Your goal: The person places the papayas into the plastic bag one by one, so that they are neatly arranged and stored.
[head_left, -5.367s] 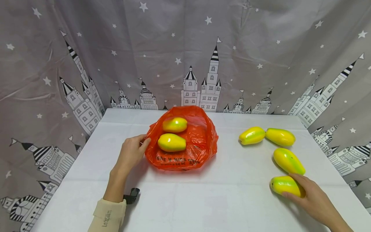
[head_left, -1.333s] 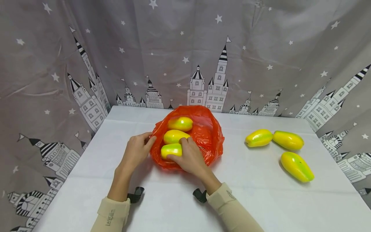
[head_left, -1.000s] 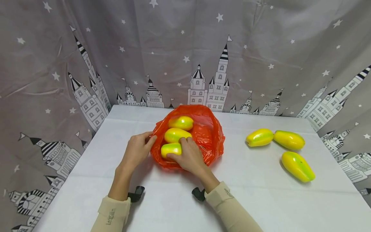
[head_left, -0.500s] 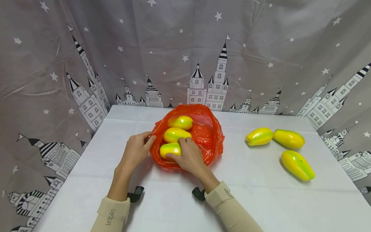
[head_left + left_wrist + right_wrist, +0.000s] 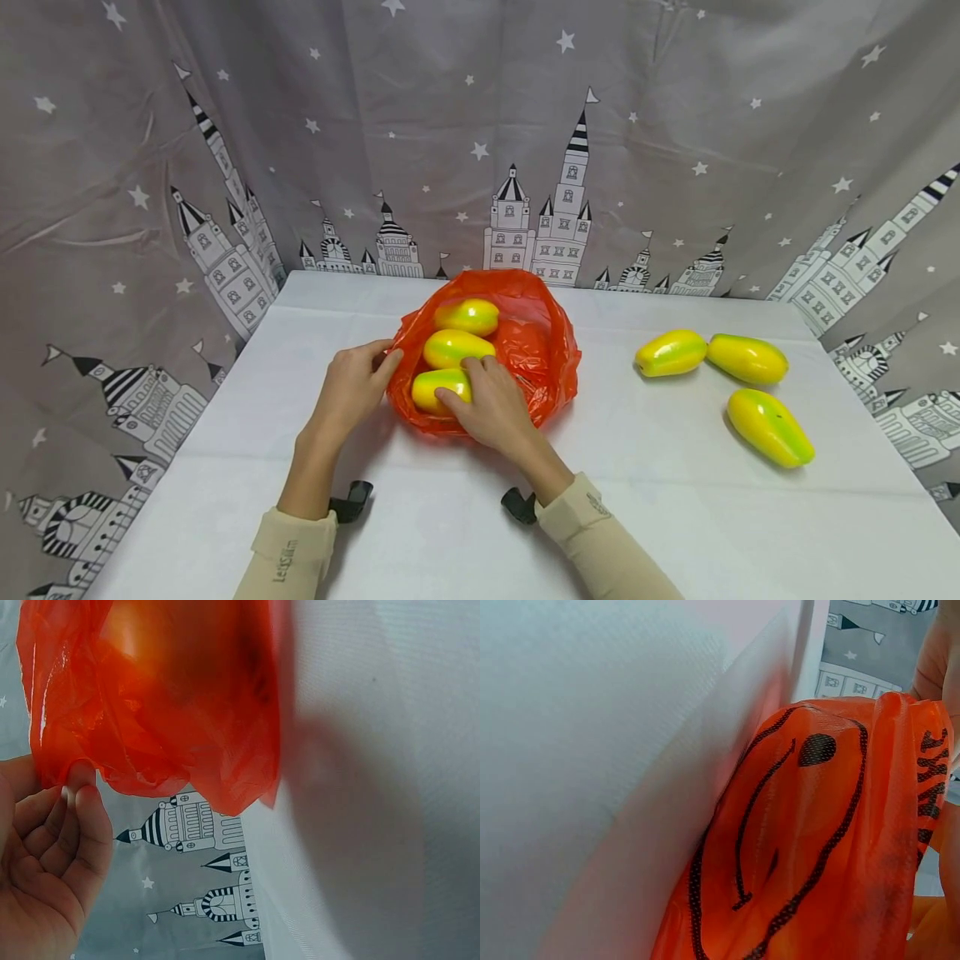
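A red plastic bag (image 5: 558, 367) lies with its mouth gaping toward me in the head view. My left hand (image 5: 352, 387) pinches the left rim of the bag; the left wrist view shows thumb and fingers (image 5: 91, 817) at the red film. Inside the bag, my right hand (image 5: 491, 408) holds the nearest yellow-green papaya (image 5: 432, 390), thumb in front and fingers over its right end. Behind it lie a second papaya (image 5: 450, 346) and a third papaya (image 5: 468, 317), both in the bag. The right wrist view mostly shows the bag's printed side (image 5: 810, 825), hiding most of that hand.
On the white table (image 5: 645, 517), to the right, lie three more papayas: one at the left (image 5: 671, 353), one touching or nearly touching it (image 5: 747, 358), and one nearer me (image 5: 771, 427). A grey castle-print curtain (image 5: 420, 125) stands behind the table.
Over these seconds my right hand has brought a papaya from the right side of the table into the bag. Lately its thumb has shifted slightly up the papaya. My left hand keeps its pinch.
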Available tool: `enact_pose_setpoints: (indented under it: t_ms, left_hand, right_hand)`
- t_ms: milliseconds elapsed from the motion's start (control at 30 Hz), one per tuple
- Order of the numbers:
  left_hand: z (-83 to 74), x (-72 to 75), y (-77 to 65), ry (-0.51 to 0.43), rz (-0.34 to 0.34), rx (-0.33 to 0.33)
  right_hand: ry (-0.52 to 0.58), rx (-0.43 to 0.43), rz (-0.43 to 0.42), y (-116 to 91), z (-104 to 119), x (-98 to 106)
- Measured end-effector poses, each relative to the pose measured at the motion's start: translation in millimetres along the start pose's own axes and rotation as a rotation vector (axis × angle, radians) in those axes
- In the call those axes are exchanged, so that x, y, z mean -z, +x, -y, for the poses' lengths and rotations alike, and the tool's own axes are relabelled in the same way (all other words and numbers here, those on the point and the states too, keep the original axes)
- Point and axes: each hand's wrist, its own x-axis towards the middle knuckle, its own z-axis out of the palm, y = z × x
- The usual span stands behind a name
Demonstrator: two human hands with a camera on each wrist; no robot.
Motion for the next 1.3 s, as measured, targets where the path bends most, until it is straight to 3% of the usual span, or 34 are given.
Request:
enact_pose_setpoints:
  t_ms: [667, 1300]
  left_hand:
    - [-1.8, 1.4, 0.8, 0.011, 0.024, 0.020]
    - [-1.2, -1.1, 1.4, 0.007, 0.035, 0.037]
  right_hand:
    - [0.100, 0.036, -0.028, -20.9, -14.2, 35.9]
    - [0.118, 0.329, -0.224, -72.0, -54.7, 65.4]
